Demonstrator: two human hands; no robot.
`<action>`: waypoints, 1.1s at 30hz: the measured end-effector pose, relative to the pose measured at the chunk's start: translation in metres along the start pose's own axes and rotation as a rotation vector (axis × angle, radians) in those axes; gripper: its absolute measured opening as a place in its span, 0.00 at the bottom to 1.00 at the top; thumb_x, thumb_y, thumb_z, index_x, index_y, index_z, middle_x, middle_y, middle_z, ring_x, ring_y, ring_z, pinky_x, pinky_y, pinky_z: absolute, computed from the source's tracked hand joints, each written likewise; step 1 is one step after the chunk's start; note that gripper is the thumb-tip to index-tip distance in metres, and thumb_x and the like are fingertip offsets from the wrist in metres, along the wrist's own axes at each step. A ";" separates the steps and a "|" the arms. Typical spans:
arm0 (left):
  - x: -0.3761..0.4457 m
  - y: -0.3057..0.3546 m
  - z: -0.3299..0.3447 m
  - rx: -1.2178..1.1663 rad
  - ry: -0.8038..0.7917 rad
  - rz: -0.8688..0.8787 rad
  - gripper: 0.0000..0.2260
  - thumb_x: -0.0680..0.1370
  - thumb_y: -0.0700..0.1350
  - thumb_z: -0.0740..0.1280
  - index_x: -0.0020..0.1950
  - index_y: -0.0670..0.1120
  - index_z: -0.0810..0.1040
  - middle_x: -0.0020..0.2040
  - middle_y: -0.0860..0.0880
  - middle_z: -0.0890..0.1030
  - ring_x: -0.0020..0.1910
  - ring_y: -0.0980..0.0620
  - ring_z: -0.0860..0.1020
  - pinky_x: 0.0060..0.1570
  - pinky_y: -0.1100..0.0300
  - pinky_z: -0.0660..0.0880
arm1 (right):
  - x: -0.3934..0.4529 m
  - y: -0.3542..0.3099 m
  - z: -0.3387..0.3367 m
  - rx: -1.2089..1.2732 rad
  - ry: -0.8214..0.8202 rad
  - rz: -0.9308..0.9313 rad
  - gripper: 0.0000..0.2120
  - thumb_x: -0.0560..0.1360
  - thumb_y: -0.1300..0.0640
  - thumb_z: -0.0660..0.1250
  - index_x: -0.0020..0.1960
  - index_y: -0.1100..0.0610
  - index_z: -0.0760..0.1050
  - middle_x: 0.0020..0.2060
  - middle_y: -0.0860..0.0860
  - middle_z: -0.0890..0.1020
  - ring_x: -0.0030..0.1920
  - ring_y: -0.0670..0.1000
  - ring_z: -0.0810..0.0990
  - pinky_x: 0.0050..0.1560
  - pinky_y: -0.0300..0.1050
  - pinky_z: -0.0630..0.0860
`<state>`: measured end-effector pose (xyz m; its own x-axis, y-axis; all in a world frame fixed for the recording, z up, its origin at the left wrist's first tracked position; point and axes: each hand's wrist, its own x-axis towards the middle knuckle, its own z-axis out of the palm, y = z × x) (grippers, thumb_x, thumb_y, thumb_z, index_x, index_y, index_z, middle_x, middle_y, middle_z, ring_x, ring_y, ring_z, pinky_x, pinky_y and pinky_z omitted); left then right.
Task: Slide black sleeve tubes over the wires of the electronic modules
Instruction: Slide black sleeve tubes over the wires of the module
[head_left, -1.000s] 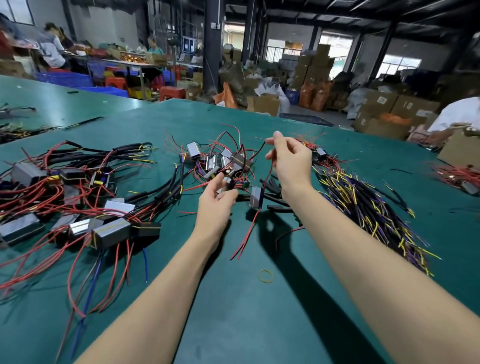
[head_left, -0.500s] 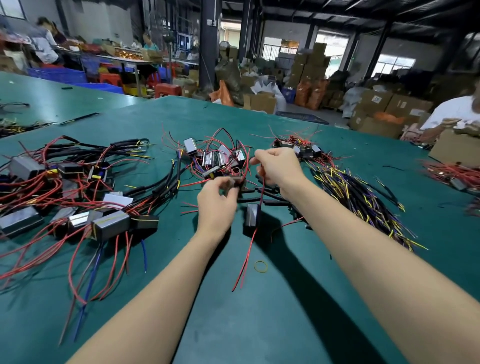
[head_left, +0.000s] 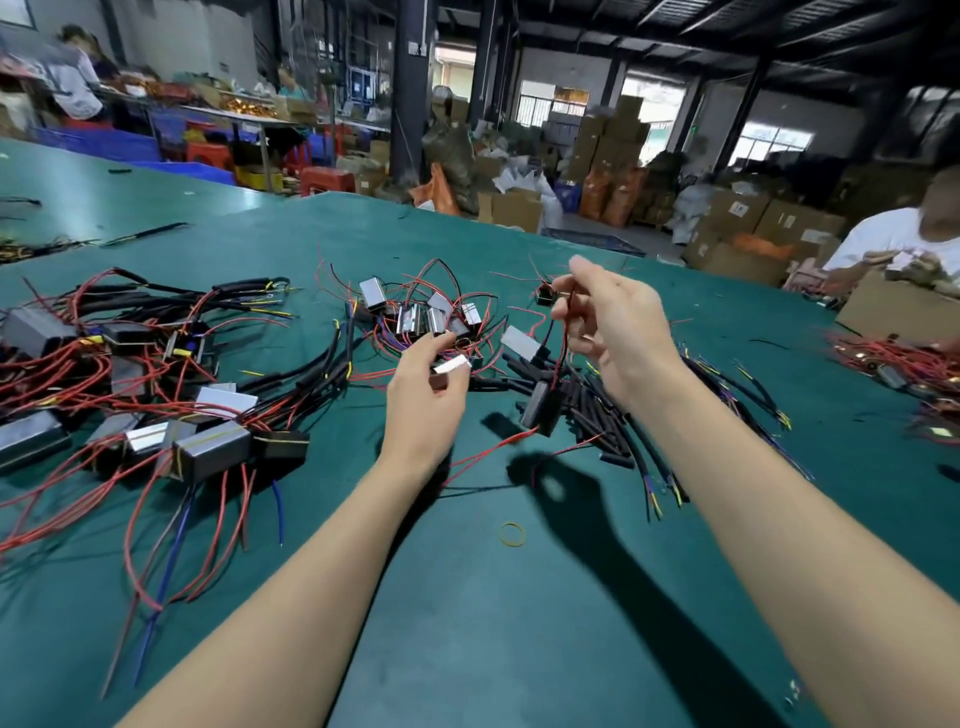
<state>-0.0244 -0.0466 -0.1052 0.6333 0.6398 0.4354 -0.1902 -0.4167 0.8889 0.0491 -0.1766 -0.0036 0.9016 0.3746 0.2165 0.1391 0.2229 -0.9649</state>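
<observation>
We are holding both hands up over the green table (head_left: 519, 649). Our left hand (head_left: 426, 395) is gripping a small silver module (head_left: 451, 365) between thumb and fingers. Our right hand (head_left: 615, 332) is pinching red and black wires (head_left: 560, 343) from which a dark module (head_left: 543, 408) is dangling just above the loose black sleeve tubes (head_left: 597, 415). More silver modules (head_left: 421, 314) are lying beyond our left hand; a yellow rubber band (head_left: 512, 534) is lying nearer us.
</observation>
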 end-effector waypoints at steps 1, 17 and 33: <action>-0.001 0.001 0.001 0.025 -0.033 0.023 0.14 0.78 0.40 0.66 0.64 0.45 0.76 0.61 0.49 0.77 0.55 0.53 0.78 0.53 0.76 0.67 | -0.006 -0.003 -0.002 0.016 -0.036 -0.028 0.13 0.80 0.54 0.62 0.40 0.60 0.75 0.25 0.51 0.78 0.21 0.45 0.65 0.20 0.33 0.58; -0.031 0.048 0.006 -0.372 -0.570 0.059 0.12 0.76 0.50 0.67 0.57 0.48 0.80 0.50 0.50 0.84 0.51 0.56 0.81 0.51 0.61 0.77 | -0.043 0.013 -0.020 0.154 -0.193 0.131 0.11 0.79 0.59 0.63 0.40 0.63 0.77 0.25 0.51 0.73 0.21 0.44 0.67 0.18 0.32 0.62; -0.031 0.045 0.002 -0.170 -0.779 -0.209 0.09 0.80 0.48 0.62 0.49 0.46 0.79 0.37 0.48 0.79 0.35 0.53 0.74 0.39 0.61 0.70 | -0.053 0.045 -0.035 -0.063 -0.082 0.260 0.14 0.80 0.59 0.61 0.36 0.59 0.71 0.27 0.51 0.71 0.23 0.47 0.69 0.18 0.33 0.62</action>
<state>-0.0507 -0.0864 -0.0787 0.9953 0.0362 0.0903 -0.0816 -0.1951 0.9774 0.0222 -0.2174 -0.0639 0.8745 0.4841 -0.0310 -0.0654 0.0542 -0.9964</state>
